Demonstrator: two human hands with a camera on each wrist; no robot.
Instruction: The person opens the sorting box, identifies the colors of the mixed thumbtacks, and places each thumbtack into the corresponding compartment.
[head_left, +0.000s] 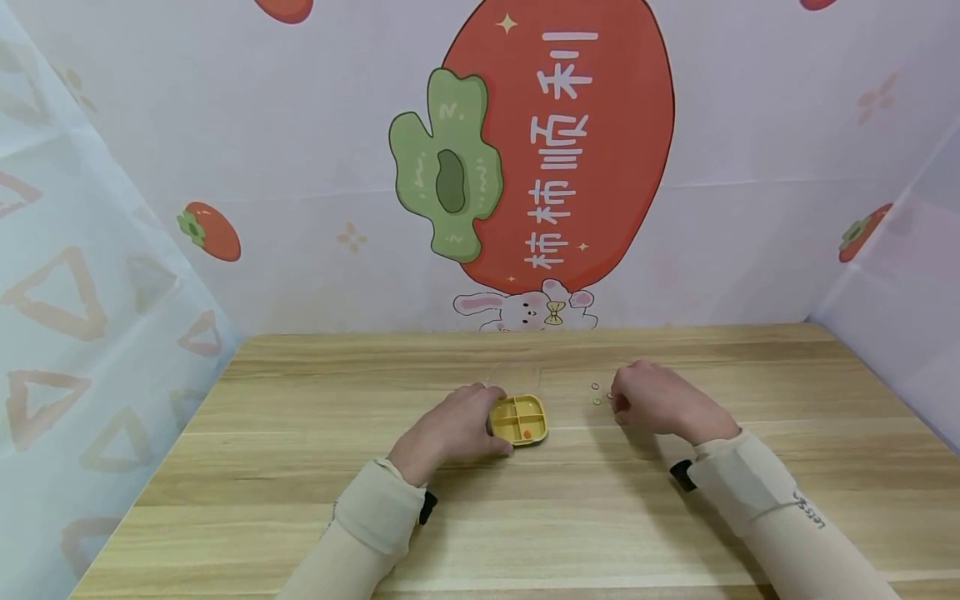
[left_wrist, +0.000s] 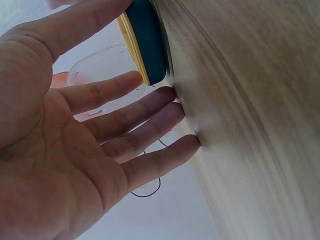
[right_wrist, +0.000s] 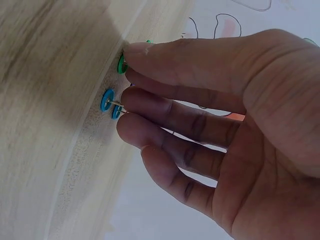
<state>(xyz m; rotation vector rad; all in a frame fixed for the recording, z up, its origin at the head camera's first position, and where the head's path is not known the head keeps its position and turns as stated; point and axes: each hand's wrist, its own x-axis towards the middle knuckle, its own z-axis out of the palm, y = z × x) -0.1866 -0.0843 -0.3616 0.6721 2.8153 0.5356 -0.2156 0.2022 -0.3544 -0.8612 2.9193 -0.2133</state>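
A small yellow four-compartment box (head_left: 519,418), teal on its outer underside in the left wrist view, stands on the table. My left hand (head_left: 457,423) holds it at its left side, thumb and index finger at opposite edges. A small orange piece (head_left: 527,434) lies in the near right compartment. Right of the box, my right hand (head_left: 651,398) is at the tabletop. Its thumb and index finger pinch at a green thumbtack (right_wrist: 121,65), their tips partly hiding its pin. Beside the fingertips lie blue thumbtacks (right_wrist: 107,100), one with its pin upward.
A clear plastic lid (left_wrist: 102,62) stands up behind the box, faint in the head view. The wooden table (head_left: 300,417) reaches back to a printed wall cloth (head_left: 315,167) with persimmons and a rabbit. Another patterned cloth (head_left: 112,275) hangs at the left.
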